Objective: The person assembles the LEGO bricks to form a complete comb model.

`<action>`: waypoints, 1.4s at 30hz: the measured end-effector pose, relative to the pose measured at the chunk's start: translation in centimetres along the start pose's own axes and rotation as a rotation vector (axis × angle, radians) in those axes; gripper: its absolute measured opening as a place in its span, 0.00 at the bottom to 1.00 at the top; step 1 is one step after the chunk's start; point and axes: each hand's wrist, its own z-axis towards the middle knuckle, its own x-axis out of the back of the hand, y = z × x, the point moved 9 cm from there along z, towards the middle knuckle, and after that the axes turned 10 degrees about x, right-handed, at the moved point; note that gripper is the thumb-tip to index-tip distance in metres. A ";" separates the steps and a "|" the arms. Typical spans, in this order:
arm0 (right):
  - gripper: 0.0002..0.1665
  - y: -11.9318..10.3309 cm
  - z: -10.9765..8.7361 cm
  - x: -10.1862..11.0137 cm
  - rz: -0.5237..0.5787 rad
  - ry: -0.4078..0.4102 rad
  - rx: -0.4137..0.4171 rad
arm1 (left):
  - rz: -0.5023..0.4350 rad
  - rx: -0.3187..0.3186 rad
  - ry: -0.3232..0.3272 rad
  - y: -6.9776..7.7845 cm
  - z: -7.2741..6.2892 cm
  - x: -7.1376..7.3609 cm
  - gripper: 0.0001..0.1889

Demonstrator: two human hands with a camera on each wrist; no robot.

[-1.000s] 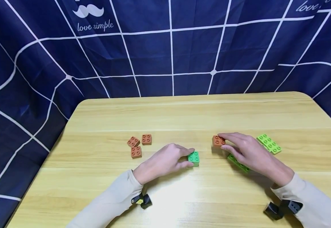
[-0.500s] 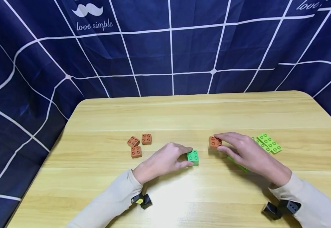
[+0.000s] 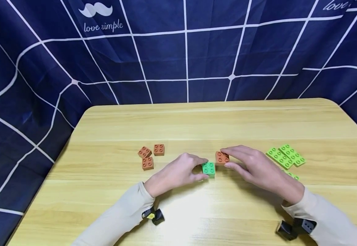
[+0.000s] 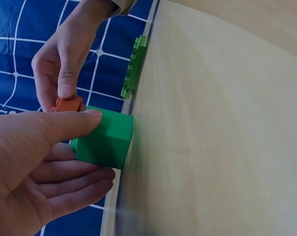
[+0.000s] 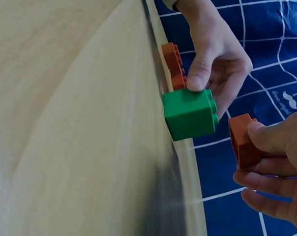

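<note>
In the head view my left hand (image 3: 178,172) pinches a green building brick (image 3: 208,169) between thumb and fingers, studs up, at the middle of the table. To its right, my right hand (image 3: 256,165) grips an orange-brown brick (image 3: 222,158), also studs up, by its sides. The two bricks are close together, the orange-brown one slightly farther back. From the right wrist, a gap shows between this orange-brown brick (image 5: 243,140) and the taller green brick (image 5: 190,113), and the orange-brown one is held higher off the table. The left wrist view shows the left thumb on the green brick (image 4: 106,140).
Three loose orange-brown bricks (image 3: 147,163) lie together on the left of the wooden table (image 3: 178,126). Flat lime-green pieces (image 3: 279,158) lie on the right, one partly hidden behind the right hand. A dark blue curtain (image 3: 209,54) with white lines hangs behind the table.
My right hand has moved left with the orange-brown brick, closer to the green brick, uncovering more of the lime-green pieces. The left hand stays nearly still, holding the green brick.
</note>
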 end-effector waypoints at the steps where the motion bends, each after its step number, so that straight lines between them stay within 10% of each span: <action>1: 0.21 -0.1 0.0 -0.1 0.003 0.002 0.006 | -0.001 0.004 0.000 0.0 0.0 0.0 0.26; 13: 0.21 -1.5 0.5 -1.0 0.072 0.044 0.086 | -0.056 -0.007 0.015 -0.2 0.0 0.1 0.18; 22: 0.22 -2.2 0.6 -1.8 0.097 0.057 0.100 | 0.023 0.070 0.013 -0.8 -0.2 1.2 0.35; 42: 0.23 -2.2 1.1 -2.4 0.117 0.051 0.110 | -0.022 -0.061 0.084 0.9 -0.6 2.5 0.21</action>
